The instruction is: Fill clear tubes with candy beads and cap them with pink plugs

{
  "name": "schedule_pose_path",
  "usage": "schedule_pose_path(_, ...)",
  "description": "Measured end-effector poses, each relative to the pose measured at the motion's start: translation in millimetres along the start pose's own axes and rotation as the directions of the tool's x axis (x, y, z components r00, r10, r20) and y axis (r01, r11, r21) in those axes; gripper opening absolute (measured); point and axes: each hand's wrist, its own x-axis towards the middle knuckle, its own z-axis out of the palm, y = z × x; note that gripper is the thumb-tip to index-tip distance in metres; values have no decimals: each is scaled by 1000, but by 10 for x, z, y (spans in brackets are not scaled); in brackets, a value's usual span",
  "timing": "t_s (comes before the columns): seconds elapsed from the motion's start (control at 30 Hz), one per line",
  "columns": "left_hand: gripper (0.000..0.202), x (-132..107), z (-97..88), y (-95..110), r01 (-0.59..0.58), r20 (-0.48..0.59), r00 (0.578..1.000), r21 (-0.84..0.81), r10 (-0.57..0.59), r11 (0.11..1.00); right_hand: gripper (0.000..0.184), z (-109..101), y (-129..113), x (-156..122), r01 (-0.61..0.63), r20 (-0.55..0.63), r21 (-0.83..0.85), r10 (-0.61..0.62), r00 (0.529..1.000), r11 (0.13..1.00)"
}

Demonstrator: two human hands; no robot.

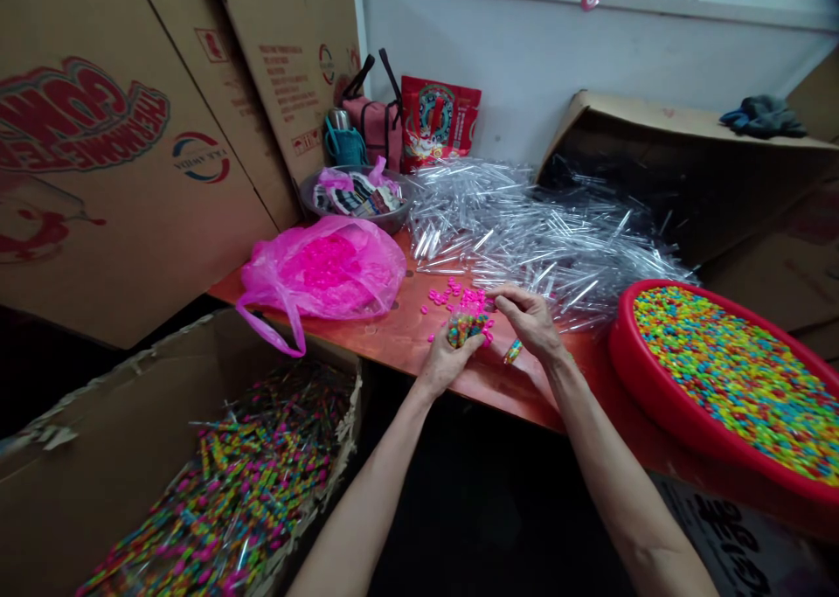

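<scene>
My left hand [447,357] is closed round a bundle of clear tubes filled with coloured candy [468,324], standing upright over the red table [393,335]. My right hand [530,319] is pinched at the bundle's top, fingers together near the pink caps [446,294] scattered on the table. What the right fingers pinch is too small to name. One filled tube [512,350] lies on the table under my right hand.
A heap of empty clear tubes [524,225] lies behind. At right stands a red basin [655,396] of coloured candy. A pink bag [324,269] of caps and a grey bowl [386,221] sit at left. A cardboard box [163,457] of filled tubes is below left.
</scene>
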Motion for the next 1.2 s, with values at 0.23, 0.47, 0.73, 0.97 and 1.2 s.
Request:
schedule_pose_path(0.23,33,-4,16,21,16,-19,1000,-28,-17,999,17,52,-35,-58,96,-42,-100,-101,994,990)
schedule_pose_path(0.47,28,3,29,39,13,-55,998,-24,-15,1000,12,131,-122,-63,192,-45,-272,-211,976,943)
schedule_pose_path(0.73,29,-12,22,63,18,-44,999,-37,-19,999,25,159,5,-126,97,-79,-150,-110,991,984)
schedule_pose_path(0.97,28,-7,16,31,17,-40,999,-35,-19,999,21,190,59,-168,51,-85,-59,-56,995,997)
schedule_pose_path(1.2,29,-6,26,48,14,-39,999,-28,-15,1000,23,208,115,-198,58,-130,-115,-73,989,992)
